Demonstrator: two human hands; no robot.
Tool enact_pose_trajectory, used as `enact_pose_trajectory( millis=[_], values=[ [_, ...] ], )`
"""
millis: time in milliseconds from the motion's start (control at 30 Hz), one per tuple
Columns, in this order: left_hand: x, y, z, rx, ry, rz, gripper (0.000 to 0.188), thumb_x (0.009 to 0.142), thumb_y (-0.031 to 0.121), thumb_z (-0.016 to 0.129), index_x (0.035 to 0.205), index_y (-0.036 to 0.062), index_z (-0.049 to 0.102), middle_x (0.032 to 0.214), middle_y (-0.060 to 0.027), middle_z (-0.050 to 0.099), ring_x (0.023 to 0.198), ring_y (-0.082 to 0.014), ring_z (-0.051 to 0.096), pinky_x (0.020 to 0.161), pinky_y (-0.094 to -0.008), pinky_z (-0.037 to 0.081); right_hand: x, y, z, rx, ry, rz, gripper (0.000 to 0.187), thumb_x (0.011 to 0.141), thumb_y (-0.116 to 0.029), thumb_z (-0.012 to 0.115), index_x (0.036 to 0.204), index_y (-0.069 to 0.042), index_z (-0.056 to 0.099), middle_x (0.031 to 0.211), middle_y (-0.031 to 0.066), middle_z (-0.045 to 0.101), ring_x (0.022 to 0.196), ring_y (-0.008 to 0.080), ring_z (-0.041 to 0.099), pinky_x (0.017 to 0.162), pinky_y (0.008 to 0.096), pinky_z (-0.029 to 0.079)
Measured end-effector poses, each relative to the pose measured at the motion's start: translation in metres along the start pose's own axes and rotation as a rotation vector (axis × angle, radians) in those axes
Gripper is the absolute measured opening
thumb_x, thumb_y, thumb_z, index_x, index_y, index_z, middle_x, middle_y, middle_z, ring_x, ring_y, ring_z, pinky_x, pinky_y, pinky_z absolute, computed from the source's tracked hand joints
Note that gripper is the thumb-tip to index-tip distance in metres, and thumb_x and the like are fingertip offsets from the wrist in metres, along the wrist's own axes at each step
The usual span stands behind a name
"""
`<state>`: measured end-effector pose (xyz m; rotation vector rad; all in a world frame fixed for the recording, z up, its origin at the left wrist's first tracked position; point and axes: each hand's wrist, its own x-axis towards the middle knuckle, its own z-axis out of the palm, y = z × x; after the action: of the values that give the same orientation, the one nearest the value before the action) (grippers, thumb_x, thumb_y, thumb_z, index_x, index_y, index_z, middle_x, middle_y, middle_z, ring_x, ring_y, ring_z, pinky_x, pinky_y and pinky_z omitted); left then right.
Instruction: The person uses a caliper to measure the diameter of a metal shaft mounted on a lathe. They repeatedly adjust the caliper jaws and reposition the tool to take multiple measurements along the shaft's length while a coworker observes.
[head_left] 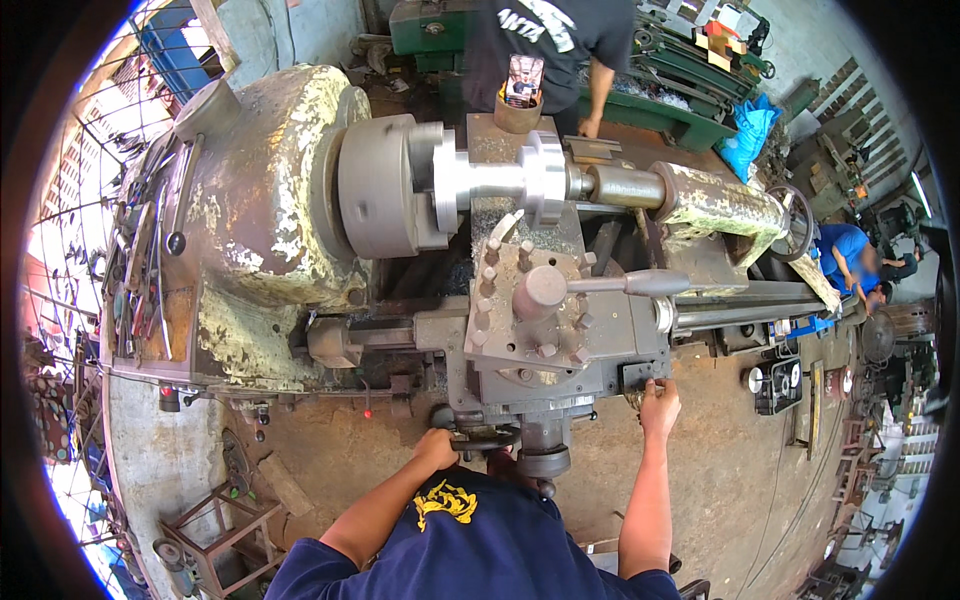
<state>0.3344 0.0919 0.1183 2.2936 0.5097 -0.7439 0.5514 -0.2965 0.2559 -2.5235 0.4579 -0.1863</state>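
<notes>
My left hand (437, 449) is closed at the left rim of a dark carriage handwheel (486, 439) on the lathe's front. To the right, my right hand (659, 404) is curled shut beside a small dark block (637, 376) at the corner of the slide; what its fingers hold is hidden. Above them sits the square tool post (520, 325) with several bolts and a long clamping lever (640, 283). Its cutting tool (506, 228) points at a shiny flanged metal workpiece (497, 180), held between the chuck (377, 187) and the tailstock (715, 203).
Wrenches and rods crowd a tray (150, 270) beside the peeling headstock (270, 170). A phone (523, 80) stands in a round holder (517, 116) behind the workpiece. A person in a black shirt (550, 50) stands beyond the lathe; another in blue (845, 255) bends at far right.
</notes>
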Motion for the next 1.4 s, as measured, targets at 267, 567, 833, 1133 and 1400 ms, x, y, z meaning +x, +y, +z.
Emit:
enact_pose_trajectory(
  millis=[267, 567, 833, 1133, 1400],
  values=[
    [-0.041, 0.052, -0.059, 0.144, 0.016, 0.112, 0.047, 0.08, 0.034, 0.08, 0.116, 0.0056, 0.072, 0.111, -0.0244, 0.072, 0.107, -0.041, 0.068, 0.095, -0.0491, 0.054, 0.002, 0.015, 0.003, 0.11, -0.07, 0.122, 0.03, 0.092, -0.021, 0.073, 0.11, 0.002, 0.072, 0.102, 0.0258, 0.073, 0.093, 0.0369, 0.072, 0.081, 0.0466, 0.054],
    [-0.193, 0.02, -0.429, 0.069, 1.628, 0.065, 0.007, 0.092, 0.011, 0.068, 0.096, 0.0054, 0.067, 0.084, -0.0126, 0.07, 0.08, -0.027, 0.069, 0.076, -0.0389, 0.053, 0.013, 0.027, 0.012, -0.029, -0.035, -0.074, 0.025, 0.09, -0.021, 0.074, 0.101, 0.001, 0.069, 0.09, 0.0252, 0.071, 0.084, 0.0424, 0.068, 0.076, 0.0504, 0.051],
    [-0.153, -0.053, -0.511, 0.384, 1.174, -0.496, 0.029, 0.093, 0.028, 0.061, 0.102, 0.0014, 0.07, 0.105, -0.0286, 0.071, 0.101, -0.0467, 0.069, 0.09, -0.0553, 0.053, 0.004, 0.022, 0.009, -0.025, 0.059, -0.162, 0.024, 0.09, -0.021, 0.074, 0.102, -0.001, 0.069, 0.08, 0.0228, 0.071, 0.076, 0.0418, 0.069, 0.069, 0.0503, 0.053],
    [-0.154, -0.064, -0.578, 0.401, 1.309, -0.323, 0.028, 0.101, 0.026, 0.055, 0.107, 0.0027, 0.069, 0.104, -0.0288, 0.07, 0.101, -0.0453, 0.068, 0.088, -0.0541, 0.052, 0.001, 0.012, 0.003, 0.017, -0.017, -0.027, 0.024, 0.091, -0.023, 0.074, 0.101, -0.001, 0.07, 0.083, 0.0222, 0.072, 0.081, 0.0411, 0.071, 0.075, 0.0497, 0.053],
    [-0.116, -0.049, -0.705, 0.589, 1.393, -0.278, 0.032, 0.095, 0.017, 0.054, 0.12, 0.0023, 0.067, 0.107, -0.0294, 0.071, 0.104, -0.0457, 0.069, 0.095, -0.0536, 0.052, 0.004, 0.02, 0.008, 0.072, 0.0, -0.031, 0.025, 0.088, -0.021, 0.076, 0.101, 0.0, 0.071, 0.075, 0.0224, 0.071, 0.075, 0.0424, 0.071, 0.072, 0.0495, 0.054]
  ],
)
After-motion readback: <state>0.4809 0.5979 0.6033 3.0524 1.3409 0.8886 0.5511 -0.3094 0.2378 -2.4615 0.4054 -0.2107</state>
